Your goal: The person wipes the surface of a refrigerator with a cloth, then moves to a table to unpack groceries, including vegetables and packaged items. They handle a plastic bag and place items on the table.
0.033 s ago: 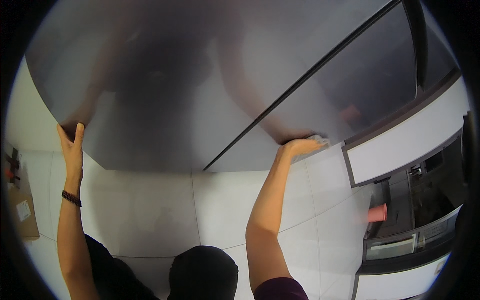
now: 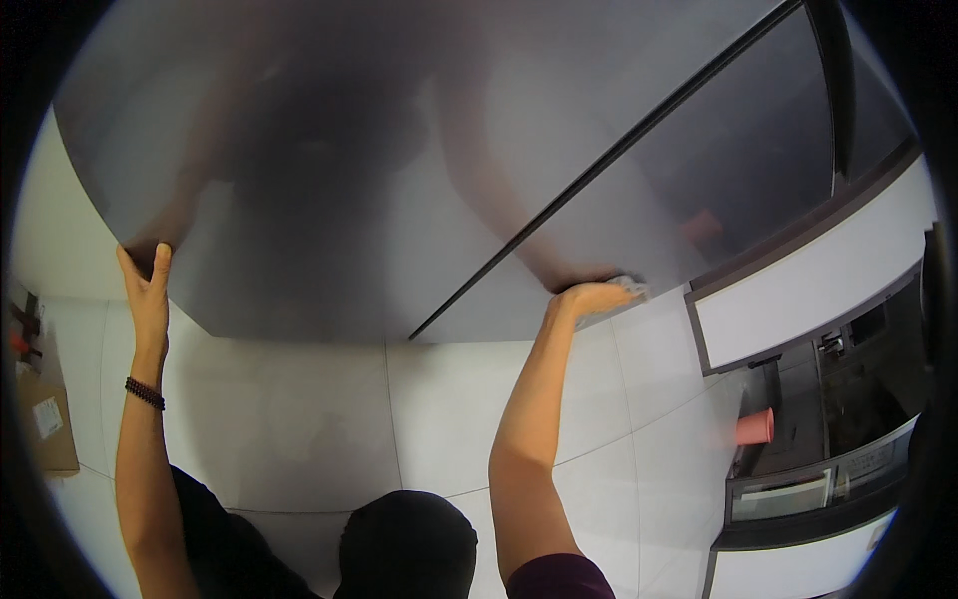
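A large, glossy dark grey cabinet front (image 2: 329, 210), like a refrigerator's, fills the upper view and mirrors my arms. A black seam runs slantwise across it. My left hand (image 2: 148, 290) grips its left edge, thumb on the front and fingers around the side, partly hidden. A dark beaded bracelet (image 2: 145, 392) circles that wrist. Near the lower right of the front, my right hand (image 2: 596, 298) presses a crumpled, pale greyish cloth (image 2: 635, 288) against the surface. Its fingers are partly covered by the cloth.
Pale floor tiles (image 2: 479, 399) lie below. At the right stand white cabinets (image 2: 808, 280) with dark trim, a pink cup-like container (image 2: 755, 427) and a dark glass-fronted unit (image 2: 798, 489). A cardboard box (image 2: 48, 424) sits far left. A rounded black shape (image 2: 407, 544) shows at the lower edge.
My right hand and the cloth have shifted slightly left along the grey surface. My left hand keeps its grip on the edge.
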Tool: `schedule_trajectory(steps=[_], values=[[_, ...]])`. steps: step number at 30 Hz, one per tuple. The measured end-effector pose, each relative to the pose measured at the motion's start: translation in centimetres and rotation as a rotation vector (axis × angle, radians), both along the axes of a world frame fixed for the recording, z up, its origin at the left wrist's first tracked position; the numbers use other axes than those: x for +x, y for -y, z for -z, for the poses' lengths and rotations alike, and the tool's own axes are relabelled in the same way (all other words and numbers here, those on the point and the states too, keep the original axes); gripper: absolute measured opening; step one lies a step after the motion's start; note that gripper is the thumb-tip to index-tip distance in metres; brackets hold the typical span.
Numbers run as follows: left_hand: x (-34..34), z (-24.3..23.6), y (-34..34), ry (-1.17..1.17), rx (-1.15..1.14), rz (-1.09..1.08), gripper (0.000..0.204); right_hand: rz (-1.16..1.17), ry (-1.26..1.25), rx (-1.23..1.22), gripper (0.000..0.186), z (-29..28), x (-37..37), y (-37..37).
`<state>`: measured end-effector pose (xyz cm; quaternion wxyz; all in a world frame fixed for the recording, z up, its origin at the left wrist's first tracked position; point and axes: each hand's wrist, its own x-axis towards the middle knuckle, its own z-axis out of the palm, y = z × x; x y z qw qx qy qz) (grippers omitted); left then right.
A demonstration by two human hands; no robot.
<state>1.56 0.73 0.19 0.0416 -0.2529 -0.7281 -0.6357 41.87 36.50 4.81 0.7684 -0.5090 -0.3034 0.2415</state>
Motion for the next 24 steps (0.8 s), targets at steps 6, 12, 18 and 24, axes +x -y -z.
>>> schedule_trajectory(steps=[6, 12, 18, 24], values=[[0.3, -0.2, -1.1, -0.003, 0.042, 0.053, 0.064, -0.375, -0.632, -0.215, 0.064, 18.2, 0.0, -0.3], [0.2, -1.1, 0.0, 0.047, 0.055, 0.099, 0.065, -0.578, -0.714, -0.764, 0.071, 11.4, -6.5, 7.4], [0.1, 0.1, -1.0, 0.033, 0.08, 0.133, 0.068, -0.177, -0.258, -0.098, 0.06, -6.2, -5.1, 4.5], [0.4, -0.4, -0.2, 0.01, 0.068, 0.037, 0.063, 0.067, 0.783, 0.168, 0.061, -28.5, -6.9, 5.9]])
